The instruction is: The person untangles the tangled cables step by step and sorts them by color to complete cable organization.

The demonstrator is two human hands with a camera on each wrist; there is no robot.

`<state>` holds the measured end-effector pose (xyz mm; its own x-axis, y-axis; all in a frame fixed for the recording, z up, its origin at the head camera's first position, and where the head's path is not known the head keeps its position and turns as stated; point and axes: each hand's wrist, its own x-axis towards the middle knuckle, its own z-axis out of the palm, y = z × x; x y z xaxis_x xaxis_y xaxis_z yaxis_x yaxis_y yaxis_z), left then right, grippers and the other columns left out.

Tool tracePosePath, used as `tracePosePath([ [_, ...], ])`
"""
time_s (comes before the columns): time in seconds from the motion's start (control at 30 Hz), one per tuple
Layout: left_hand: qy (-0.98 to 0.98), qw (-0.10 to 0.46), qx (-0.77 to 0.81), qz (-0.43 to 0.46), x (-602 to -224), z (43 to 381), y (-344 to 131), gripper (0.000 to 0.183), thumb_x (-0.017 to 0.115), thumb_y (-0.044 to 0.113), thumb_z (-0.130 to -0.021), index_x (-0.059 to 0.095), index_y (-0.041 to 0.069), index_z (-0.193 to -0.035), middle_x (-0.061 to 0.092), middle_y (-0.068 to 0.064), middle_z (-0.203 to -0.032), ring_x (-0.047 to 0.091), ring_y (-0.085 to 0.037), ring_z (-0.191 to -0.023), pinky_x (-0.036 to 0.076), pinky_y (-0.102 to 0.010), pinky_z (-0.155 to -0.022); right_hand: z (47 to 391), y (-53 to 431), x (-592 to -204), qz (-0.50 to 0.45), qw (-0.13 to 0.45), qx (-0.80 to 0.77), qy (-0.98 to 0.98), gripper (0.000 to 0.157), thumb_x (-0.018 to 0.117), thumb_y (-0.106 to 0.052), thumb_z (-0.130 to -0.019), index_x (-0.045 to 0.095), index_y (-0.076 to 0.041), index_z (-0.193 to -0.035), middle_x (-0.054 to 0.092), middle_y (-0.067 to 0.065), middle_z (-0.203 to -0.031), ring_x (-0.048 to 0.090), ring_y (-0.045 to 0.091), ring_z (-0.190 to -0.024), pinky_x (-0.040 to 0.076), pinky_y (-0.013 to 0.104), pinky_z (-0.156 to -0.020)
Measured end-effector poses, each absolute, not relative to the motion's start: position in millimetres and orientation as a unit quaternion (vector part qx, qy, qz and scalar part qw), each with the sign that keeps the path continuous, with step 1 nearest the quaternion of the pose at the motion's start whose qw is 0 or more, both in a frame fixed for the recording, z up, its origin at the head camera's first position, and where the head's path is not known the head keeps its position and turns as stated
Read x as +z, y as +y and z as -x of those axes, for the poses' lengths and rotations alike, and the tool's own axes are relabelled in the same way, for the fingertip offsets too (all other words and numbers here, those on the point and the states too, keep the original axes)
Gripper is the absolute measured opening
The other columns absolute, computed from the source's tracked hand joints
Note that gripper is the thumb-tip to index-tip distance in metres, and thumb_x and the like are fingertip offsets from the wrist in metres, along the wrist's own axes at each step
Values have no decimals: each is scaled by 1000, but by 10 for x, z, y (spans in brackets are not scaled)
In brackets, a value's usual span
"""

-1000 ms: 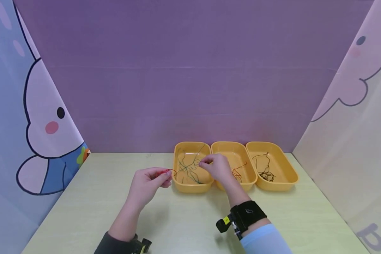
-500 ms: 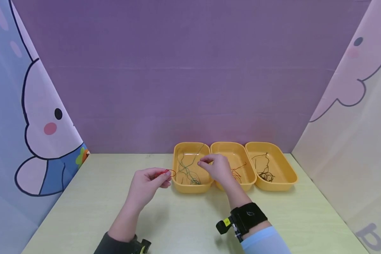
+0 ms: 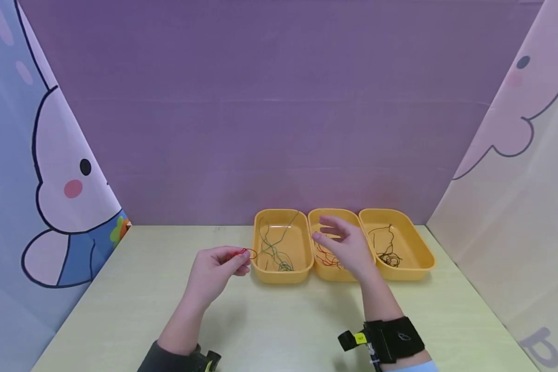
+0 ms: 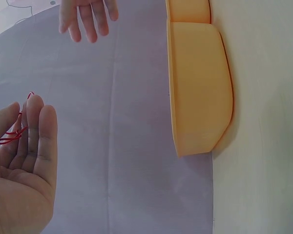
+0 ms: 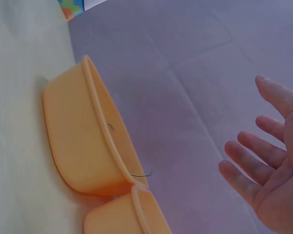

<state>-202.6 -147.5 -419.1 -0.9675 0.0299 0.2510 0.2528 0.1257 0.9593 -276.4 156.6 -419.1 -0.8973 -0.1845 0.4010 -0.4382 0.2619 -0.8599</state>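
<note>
Between thumb and fingers my left hand (image 3: 217, 268) pinches thin red string (image 4: 12, 136), part of it looping out past the fingertips. That hand is in the air just left of the left yellow bin (image 3: 282, 277), which holds tangled green strings (image 3: 275, 252). My right hand (image 3: 346, 247) hovers over the middle bin (image 3: 327, 213), fingers spread and nothing between them. Red strings (image 3: 327, 257) lie in this bin, partly hidden by the hand. In the right wrist view the right palm (image 5: 283, 195) faces the camera with its fingers apart.
The right yellow bin (image 3: 411, 275) holds a tangle of black string (image 3: 390, 257). All three bins stand side by side at the back of the pale table (image 3: 167, 289), against a purple backdrop (image 3: 279, 113). Printed panels flank the table.
My right hand has moved right, from above the left bin to above the middle one, and its pinched fingers have spread. The left hand has stayed in place with the red string.
</note>
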Motion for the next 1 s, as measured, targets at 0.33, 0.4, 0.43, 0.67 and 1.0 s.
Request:
tracePosePath([
  [0.33, -747, 86, -653, 91, -4190, 2027, -1497, 26, 73, 22, -86, 71, -2, -98, 72, -9, -86, 67, -26, -71, 59, -33, -68, 2520, 1997, -4203, -199, 146, 627, -739, 53, 74, -16, -86, 53, -11, -134, 55, 5, -132, 51, 25, -118, 50, 24, -89],
  [0.4, -747, 89, -652, 90, -4194, 2031, -1491, 24, 74, 21, -86, 72, 0, -97, 71, -10, -86, 67, -26, -70, 59, -33, -67, 2514, 2079, -4232, -194, 152, 642, -726, 53, 73, -12, -86, 52, -10, -135, 55, 8, -132, 50, 29, -118, 50, 24, -89],
  [0.43, -747, 89, -653, 90, -4198, 2035, -1481, 23, 74, 21, -86, 72, 1, -97, 71, -10, -86, 67, -26, -70, 59, -33, -67, 2514, 2120, -4248, -190, 155, 648, -721, 53, 72, -10, -86, 52, -10, -135, 55, 8, -132, 49, 31, -118, 50, 25, -89],
  [0.67, -747, 93, -651, 96, -4177, 2044, -1468, 22, 74, 22, -86, 73, 2, -96, 70, -16, -87, 67, -26, -70, 59, -33, -67, 2526, 2220, -4274, -188, 156, 670, -701, 53, 72, -5, -85, 51, -6, -134, 55, 12, -130, 49, 36, -117, 52, 28, -87],
  [1.0, -754, 83, -646, 84, -4194, 2032, -1450, 23, 73, 21, -86, 72, 1, -97, 71, -13, -85, 67, -26, -71, 59, -31, -68, 2489, 2081, -4312, -209, 119, 672, -700, 55, 73, -8, -86, 49, -6, -135, 53, 12, -132, 48, 37, -118, 51, 31, -88],
])
